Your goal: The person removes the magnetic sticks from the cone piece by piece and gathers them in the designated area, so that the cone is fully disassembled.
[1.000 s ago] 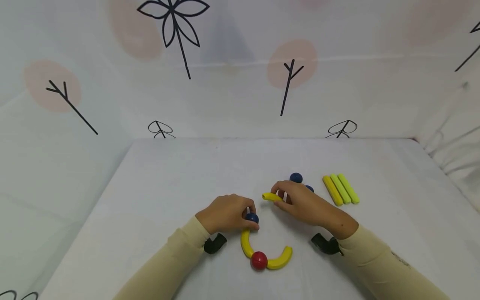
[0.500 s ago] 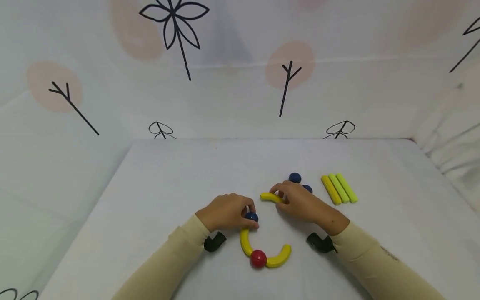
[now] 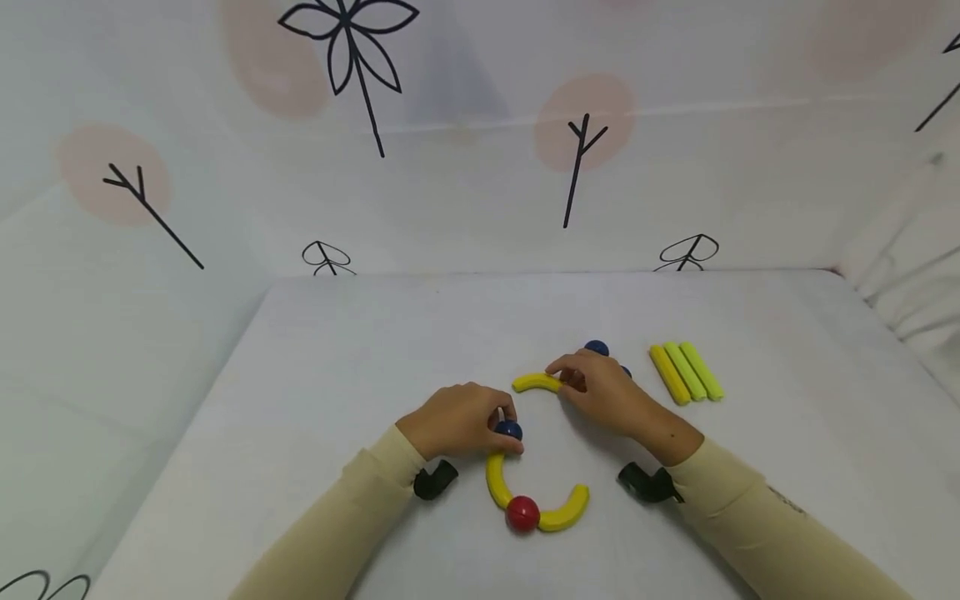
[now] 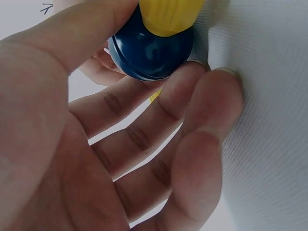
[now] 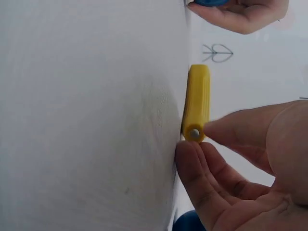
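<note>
In the head view, my left hand [image 3: 457, 419] holds a blue ball [image 3: 509, 429] between thumb and fingers. A curved yellow magnetic rod [image 3: 495, 481] runs from that ball down to a red ball [image 3: 522, 514], and another curved yellow rod [image 3: 567, 511] extends right from the red one. Farther back, my right hand [image 3: 607, 392] pinches the right end of a third curved yellow rod [image 3: 534, 382], low at the table. A small silver magnet shows on that rod's end [image 5: 194, 133] in the right wrist view, with thumb and fingertips right at it.
Behind the right hand sit two more blue balls, one [image 3: 597, 347] partly covered and one [image 3: 626, 372] mostly hidden. Three straight rods lie side by side at right, one darker yellow [image 3: 669, 374]. A patterned cloth wall [image 3: 465, 200] rises behind the white table [image 3: 360, 333].
The curved rod in my right hand has shifted slightly left, and my fingers now sit nearer its right end, with more of it showing. My left hand stays on the blue ball.
</note>
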`<state>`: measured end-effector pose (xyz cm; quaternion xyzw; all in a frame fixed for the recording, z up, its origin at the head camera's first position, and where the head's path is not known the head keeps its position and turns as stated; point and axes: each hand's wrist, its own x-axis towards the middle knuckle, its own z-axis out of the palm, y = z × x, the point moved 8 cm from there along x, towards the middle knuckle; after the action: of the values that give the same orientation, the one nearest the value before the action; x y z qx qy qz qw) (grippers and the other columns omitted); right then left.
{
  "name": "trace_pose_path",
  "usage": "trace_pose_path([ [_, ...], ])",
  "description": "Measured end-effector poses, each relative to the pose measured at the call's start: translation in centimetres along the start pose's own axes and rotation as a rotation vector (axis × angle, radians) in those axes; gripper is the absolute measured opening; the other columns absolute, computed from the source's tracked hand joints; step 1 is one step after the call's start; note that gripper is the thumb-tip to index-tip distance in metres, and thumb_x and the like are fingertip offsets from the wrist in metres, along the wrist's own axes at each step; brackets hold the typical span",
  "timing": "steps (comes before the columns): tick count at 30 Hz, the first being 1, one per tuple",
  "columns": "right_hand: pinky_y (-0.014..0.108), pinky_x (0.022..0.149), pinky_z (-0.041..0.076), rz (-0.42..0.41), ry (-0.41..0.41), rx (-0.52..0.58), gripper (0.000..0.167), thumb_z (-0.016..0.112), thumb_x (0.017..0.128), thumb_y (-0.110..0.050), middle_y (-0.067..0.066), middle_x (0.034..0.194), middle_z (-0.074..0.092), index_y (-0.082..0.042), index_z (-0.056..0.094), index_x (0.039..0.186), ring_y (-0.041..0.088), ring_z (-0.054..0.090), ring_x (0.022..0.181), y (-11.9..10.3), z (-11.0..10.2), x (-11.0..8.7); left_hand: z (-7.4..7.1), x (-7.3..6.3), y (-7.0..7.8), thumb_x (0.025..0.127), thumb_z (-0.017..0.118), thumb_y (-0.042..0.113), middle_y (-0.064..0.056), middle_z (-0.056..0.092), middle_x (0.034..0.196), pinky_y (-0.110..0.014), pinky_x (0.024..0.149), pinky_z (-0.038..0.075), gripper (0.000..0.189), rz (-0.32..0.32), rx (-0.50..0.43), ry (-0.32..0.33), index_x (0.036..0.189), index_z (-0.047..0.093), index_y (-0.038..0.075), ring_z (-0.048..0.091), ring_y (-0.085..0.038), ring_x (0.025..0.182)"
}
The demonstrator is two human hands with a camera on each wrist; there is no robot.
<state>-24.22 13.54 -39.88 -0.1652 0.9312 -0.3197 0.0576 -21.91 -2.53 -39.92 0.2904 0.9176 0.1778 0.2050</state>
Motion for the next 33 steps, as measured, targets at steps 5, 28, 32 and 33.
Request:
trace_pose_path([
  [5, 0.04, 0.087, 0.057, -0.026, 0.02, 0.032, 0.024, 0.065, 0.093, 0.0, 0.009, 0.107, 0.068, -0.005, 0.068, 0.117, 0.021, 0.065, 0.097, -0.3, -0.3, 0.0, -0.3, 0.0, 0.2, 0.082, 0.079, 0.049, 0.008, 0.056, 0.068, -0.021, 0.056, 0.037, 0.034, 0.007, -0.004, 0.001, 0.099, 0.069, 0.021, 0.05, -0.006, 0.062],
  [28, 0.024, 0.063, 0.051, -0.015, -0.203, 0.103, 0.017, 0.067, 0.095, -0.021, -0.003, 0.083, 0.065, -0.011, 0.067, 0.11, 0.012, 0.057, 0.072, -2.2, 1.9, -1.3, -0.7, -0.1, 0.1, 0.085, 0.075, 0.052, 0.008, 0.056, 0.066, -0.023, 0.052, 0.037, 0.036, -0.045, 0.061, 0.079, 0.094, 0.065, 0.019, 0.048, -0.009, 0.059],
  [32, 0.023, 0.065, 0.051, -0.054, -0.271, 0.113, 0.032, 0.07, 0.094, -0.023, -0.004, 0.085, 0.064, -0.009, 0.063, 0.122, 0.011, 0.057, 0.072, -2.7, 2.7, -1.6, 0.3, 0.0, 0.1, 0.086, 0.074, 0.051, 0.01, 0.052, 0.063, -0.023, 0.051, 0.035, 0.032, -0.029, 0.078, 0.04, 0.087, 0.063, 0.022, 0.046, -0.007, 0.056],
  [33, 0.023, 0.065, 0.051, -0.069, -0.283, 0.114, 0.035, 0.071, 0.094, -0.024, -0.004, 0.085, 0.064, -0.009, 0.062, 0.124, 0.011, 0.057, 0.073, -2.9, 2.9, -1.6, 0.4, 0.0, 0.2, 0.086, 0.075, 0.05, 0.01, 0.052, 0.064, -0.024, 0.051, 0.035, 0.031, -0.022, 0.072, 0.043, 0.087, 0.062, 0.022, 0.046, -0.007, 0.056],
])
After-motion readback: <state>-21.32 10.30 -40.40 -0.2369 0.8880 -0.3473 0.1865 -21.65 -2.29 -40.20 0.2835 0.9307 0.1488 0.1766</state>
